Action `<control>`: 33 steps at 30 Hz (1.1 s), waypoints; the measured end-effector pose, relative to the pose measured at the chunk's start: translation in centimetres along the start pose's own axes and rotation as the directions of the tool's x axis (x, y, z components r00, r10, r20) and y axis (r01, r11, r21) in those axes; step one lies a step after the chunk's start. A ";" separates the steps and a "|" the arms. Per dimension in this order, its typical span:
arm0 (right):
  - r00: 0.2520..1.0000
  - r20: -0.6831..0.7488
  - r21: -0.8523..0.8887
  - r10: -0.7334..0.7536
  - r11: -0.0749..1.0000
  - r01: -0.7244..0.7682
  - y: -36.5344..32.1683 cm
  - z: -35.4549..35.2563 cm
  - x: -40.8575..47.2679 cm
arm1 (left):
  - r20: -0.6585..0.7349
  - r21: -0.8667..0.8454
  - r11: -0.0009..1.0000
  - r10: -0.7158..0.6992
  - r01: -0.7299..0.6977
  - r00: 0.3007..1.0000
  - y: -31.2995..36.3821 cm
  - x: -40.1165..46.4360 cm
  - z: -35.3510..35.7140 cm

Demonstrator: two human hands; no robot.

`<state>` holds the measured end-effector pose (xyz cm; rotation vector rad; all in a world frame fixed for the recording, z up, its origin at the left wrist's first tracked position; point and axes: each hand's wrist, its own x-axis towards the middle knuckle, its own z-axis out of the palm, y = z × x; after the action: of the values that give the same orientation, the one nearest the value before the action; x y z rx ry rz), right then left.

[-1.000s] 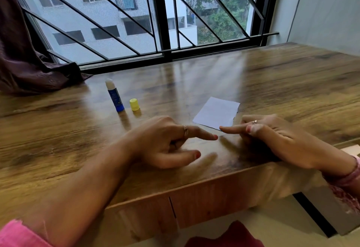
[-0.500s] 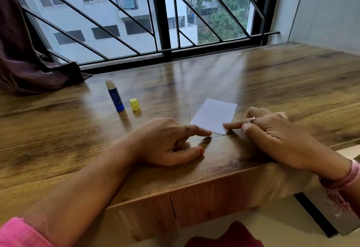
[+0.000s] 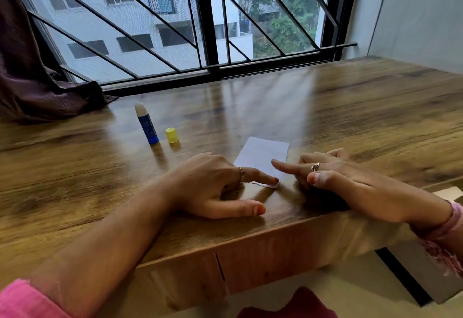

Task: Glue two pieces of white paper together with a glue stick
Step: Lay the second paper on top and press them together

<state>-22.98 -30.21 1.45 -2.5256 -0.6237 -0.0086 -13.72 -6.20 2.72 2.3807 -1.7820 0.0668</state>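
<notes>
On the counter, largest thing first:
Counter [image 3: 350, 122]: wooden top under a barred window; everything sits near its front edge.
Left hand [image 3: 213, 187]: rests on the wood, index finger straight, its tip pressing the paper's near corner; thumb lies flat, nothing gripped.
Right hand [image 3: 333, 177]: index finger extended onto the paper's right side, other fingers loosely curled, holding nothing.
Paper [image 3: 260, 157]: white, flat, between the two hands; only one outline shows, so the two pieces seem stacked.
Glue stick [image 3: 146, 123]: upright, uncapped, well left of the paper, untouched.
Cap [image 3: 171, 135]: yellow, just beside the stick.
Change: a second ago both fingertips met at the near corner, barely on the sheet; now both have slid onto it, and the paper sits closer to the hands.
Meaning: gluing looks done, and this is likely the pressing-down step that sets the bond. Recapping the stick remains.
</notes>
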 end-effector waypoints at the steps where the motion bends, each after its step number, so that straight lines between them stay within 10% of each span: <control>1: 1.000 0.007 -0.024 0.004 1.000 -0.004 0.0 0.0 0.0 | -0.005 -0.003 1.000 0.005 -0.005 1.000 0.0 0.0 0.0; 33: 0.978 -0.121 -0.332 0.169 0.922 -0.200 7.0 -3.1 5.4 | 0.008 -0.018 1.000 -0.017 0.017 1.000 -0.6 -0.3 0.4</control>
<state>-14.78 -34.68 1.29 -2.8940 -0.3691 -0.1778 -13.21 -5.84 2.21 2.3873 -1.7577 0.0389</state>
